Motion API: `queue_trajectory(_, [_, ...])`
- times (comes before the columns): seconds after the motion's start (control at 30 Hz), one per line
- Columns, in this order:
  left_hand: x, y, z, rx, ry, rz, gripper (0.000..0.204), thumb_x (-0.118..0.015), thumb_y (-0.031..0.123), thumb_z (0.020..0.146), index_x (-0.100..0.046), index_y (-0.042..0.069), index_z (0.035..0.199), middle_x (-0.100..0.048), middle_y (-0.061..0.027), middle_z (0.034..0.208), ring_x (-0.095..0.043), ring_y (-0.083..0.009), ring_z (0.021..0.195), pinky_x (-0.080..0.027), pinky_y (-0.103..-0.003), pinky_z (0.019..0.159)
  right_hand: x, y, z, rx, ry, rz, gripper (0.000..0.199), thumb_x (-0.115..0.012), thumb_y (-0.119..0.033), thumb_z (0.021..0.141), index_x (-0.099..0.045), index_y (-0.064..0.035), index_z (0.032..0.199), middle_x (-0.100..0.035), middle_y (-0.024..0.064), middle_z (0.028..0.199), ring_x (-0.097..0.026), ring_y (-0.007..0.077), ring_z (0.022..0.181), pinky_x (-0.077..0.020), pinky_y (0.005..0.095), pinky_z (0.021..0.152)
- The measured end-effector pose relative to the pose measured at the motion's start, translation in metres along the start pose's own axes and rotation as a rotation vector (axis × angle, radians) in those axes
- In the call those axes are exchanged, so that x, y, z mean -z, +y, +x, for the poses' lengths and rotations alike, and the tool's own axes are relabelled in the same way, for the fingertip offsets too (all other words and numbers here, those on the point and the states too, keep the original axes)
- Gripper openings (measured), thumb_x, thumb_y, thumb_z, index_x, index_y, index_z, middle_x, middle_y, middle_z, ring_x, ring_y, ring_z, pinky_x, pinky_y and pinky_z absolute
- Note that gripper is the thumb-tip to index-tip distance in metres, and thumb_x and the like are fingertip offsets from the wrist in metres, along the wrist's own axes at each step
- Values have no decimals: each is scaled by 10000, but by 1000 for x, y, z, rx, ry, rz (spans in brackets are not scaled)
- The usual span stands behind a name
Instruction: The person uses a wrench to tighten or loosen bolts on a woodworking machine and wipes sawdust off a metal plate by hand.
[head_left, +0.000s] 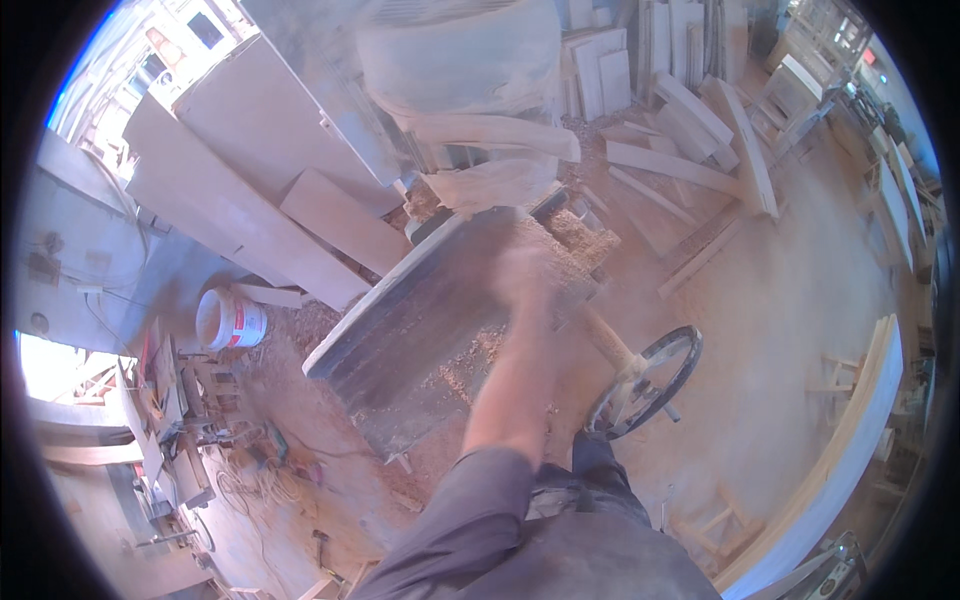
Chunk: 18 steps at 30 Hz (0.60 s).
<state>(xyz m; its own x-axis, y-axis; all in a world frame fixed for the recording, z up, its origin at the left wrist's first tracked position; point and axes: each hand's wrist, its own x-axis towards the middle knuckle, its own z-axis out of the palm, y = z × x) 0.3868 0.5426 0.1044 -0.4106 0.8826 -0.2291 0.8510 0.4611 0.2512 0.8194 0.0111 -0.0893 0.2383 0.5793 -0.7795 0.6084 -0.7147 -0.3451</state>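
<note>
My left hand (525, 272) reaches out over the dark metal bed (400, 340) of a woodworking machine, near its far end. Motion smears the fingers, so their shape and anything in them cannot be made out. Wood shavings (470, 365) lie scattered on the bed beside my forearm, and a thicker heap of shavings (580, 240) sits just beyond the hand to the right. A black-rimmed handwheel (650, 380) stands out from the machine's right side, close to my legs. My right hand does not show.
Large boards (225, 200) lean at the left, near a white bucket (232, 320). A cloth-like dust bag (460, 60) hangs beyond the machine. Planks (680, 170) lie piled at the far right, and a long curved-looking board (830, 480) stands at the near right. Cords (255, 490) cross the floor.
</note>
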Motion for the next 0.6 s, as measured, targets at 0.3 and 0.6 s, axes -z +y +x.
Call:
queue_trajectory(0.3, [-54, 93, 19, -675, 52, -318, 642, -460, 465, 1000, -382, 85, 1512, -212, -190, 1630, -139, -358, 1522, -93, -491, 1235, 50, -42, 16, 92, 0, 73, 236, -580, 37, 801, -692, 27, 1009, -717, 121, 800, -703, 242, 704, -547, 351, 596])
queue_trajectory(0.6, [-33, -159, 34, -614, 42, -106, 633, -419, 504, 1008, -446, 91, 1487, -193, -84, 1655, -133, -277, 1533, -108, -428, 1251, 61, -22, 71, 8, -87, -32, 272, -617, -23, 769, -743, -31, 1011, -751, 141, 892, -731, 226, 789, -561, 344, 687])
